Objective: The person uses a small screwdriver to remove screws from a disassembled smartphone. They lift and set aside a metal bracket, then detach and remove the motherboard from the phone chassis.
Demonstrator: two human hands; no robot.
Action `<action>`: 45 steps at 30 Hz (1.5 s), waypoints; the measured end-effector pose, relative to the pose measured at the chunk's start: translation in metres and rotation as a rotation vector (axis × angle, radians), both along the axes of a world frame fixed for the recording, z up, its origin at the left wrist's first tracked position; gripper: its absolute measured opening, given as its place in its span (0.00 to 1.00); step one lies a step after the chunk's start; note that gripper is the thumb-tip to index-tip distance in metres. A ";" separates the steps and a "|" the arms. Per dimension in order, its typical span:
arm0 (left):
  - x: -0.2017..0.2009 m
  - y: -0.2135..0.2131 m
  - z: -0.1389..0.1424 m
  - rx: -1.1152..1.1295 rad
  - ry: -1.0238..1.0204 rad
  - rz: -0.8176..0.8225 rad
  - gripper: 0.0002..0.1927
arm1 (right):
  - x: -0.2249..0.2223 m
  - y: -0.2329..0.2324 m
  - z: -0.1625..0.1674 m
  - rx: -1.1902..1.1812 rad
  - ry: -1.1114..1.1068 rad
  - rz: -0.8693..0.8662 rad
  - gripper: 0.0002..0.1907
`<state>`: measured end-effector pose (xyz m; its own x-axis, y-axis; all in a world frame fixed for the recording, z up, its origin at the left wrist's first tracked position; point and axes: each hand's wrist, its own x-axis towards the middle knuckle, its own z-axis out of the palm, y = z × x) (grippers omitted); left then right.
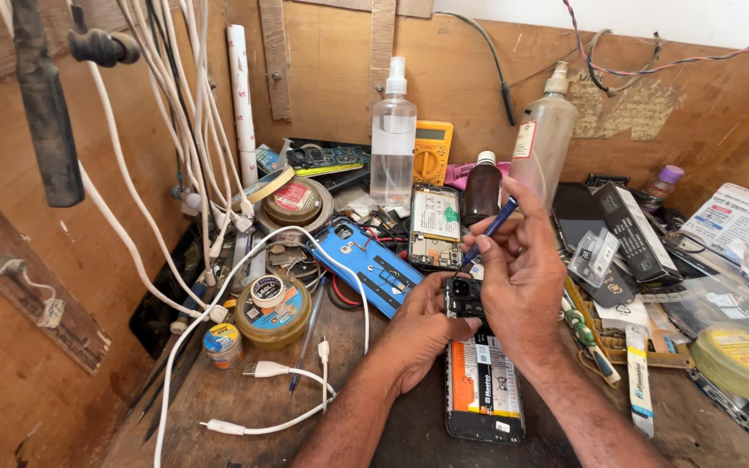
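The left hand (426, 325) kept a firm grip on the top end of the opened phone (481, 381) lying on the counter (244, 407), while the right hand (522, 277) pinched a blue screwdriver (487, 232), best kept upright and pressed gently.

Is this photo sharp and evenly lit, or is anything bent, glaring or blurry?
Head view: bright, even daylight with soft shadows; the left hand, right hand, blue tool and opened phone look sharp. The wide lens bows the edges, so the white cables at left curve. A dark out-of-focus bar hangs close to the camera. Mild glare on the clear spray bottle.
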<state>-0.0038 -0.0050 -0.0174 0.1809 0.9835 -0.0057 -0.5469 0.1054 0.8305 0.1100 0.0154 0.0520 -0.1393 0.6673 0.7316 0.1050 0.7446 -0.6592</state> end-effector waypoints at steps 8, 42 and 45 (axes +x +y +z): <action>0.000 0.001 -0.002 0.021 0.006 0.015 0.34 | 0.002 0.004 -0.003 0.005 -0.033 -0.126 0.33; -0.002 -0.001 0.082 0.302 1.029 0.277 0.32 | 0.079 -0.003 -0.035 -0.125 0.409 -0.332 0.26; 0.014 -0.010 0.096 0.429 1.326 0.337 0.28 | 0.082 -0.002 -0.035 -0.137 0.425 -0.394 0.26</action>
<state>0.0101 -0.0154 0.0782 0.0388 0.9465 0.3204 0.6949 -0.2560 0.6720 0.1918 0.0135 0.0172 0.4244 0.7017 0.5722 0.0614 0.6082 -0.7914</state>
